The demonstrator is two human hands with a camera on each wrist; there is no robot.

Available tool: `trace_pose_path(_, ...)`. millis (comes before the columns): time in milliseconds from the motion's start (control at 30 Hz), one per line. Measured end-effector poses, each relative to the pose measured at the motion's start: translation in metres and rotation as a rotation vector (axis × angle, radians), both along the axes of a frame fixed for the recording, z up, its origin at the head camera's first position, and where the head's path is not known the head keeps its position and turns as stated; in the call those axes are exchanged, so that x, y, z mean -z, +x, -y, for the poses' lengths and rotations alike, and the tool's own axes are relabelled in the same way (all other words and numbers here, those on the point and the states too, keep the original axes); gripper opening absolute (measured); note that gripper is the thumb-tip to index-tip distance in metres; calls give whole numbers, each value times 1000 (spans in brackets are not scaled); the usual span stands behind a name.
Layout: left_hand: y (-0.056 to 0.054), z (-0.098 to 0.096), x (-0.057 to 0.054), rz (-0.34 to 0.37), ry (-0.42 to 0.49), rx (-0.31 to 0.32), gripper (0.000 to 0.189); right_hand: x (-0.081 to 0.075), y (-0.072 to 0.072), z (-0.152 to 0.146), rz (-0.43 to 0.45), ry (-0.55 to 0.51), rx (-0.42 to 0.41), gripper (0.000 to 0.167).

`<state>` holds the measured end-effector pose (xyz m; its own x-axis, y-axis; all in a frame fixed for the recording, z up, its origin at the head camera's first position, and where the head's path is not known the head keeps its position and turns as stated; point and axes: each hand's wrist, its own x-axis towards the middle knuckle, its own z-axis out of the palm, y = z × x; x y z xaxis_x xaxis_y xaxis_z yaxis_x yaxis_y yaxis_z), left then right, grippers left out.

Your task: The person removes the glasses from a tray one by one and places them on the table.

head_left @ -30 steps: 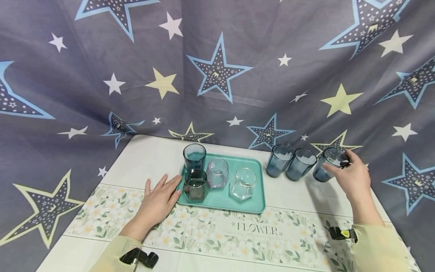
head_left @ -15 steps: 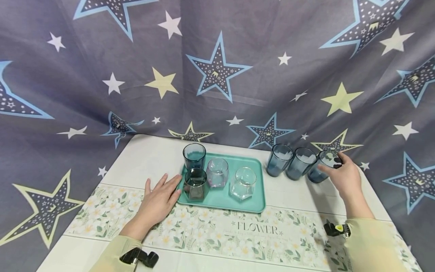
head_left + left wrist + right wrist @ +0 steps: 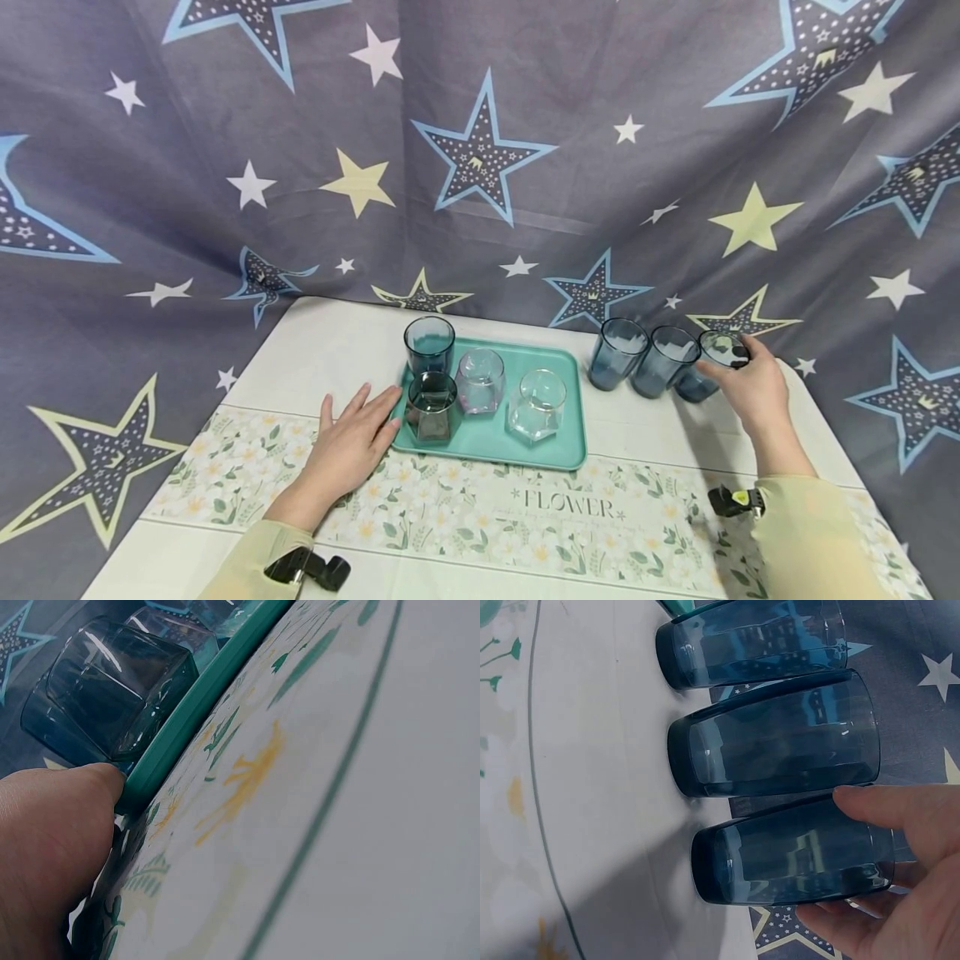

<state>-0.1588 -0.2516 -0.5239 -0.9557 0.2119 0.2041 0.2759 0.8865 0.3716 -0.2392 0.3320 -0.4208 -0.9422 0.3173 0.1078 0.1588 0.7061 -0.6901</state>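
My right hand (image 3: 753, 387) grips a blue glass (image 3: 795, 855) near its rim, thumb on one side and fingers on the other. That glass stands upright at the right end of a row, beside a middle blue glass (image 3: 664, 362) and a left one (image 3: 618, 355). My left hand (image 3: 352, 442) lies flat with fingers spread, touching the left edge of a teal tray (image 3: 487, 450). On the tray are a dark grey glass (image 3: 432, 408), a blue glass (image 3: 429, 346), a pinkish glass (image 3: 480, 382) and a clear glass (image 3: 536, 407).
A white tablecloth (image 3: 637, 433) with a flowered band and the word FLOWER covers the table. Behind it hangs a dark curtain (image 3: 525, 208) printed with stars, close to the back of the row of glasses.
My right hand has moved left with its blue glass, bringing it close beside the middle one. The left hand and the tray have stayed put.
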Motion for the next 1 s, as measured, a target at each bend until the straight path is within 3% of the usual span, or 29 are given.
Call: trace_pose_path(1000, 1, 1, -2, -6, 3, 5, 55, 0, 2, 4, 31, 59, -25, 101)
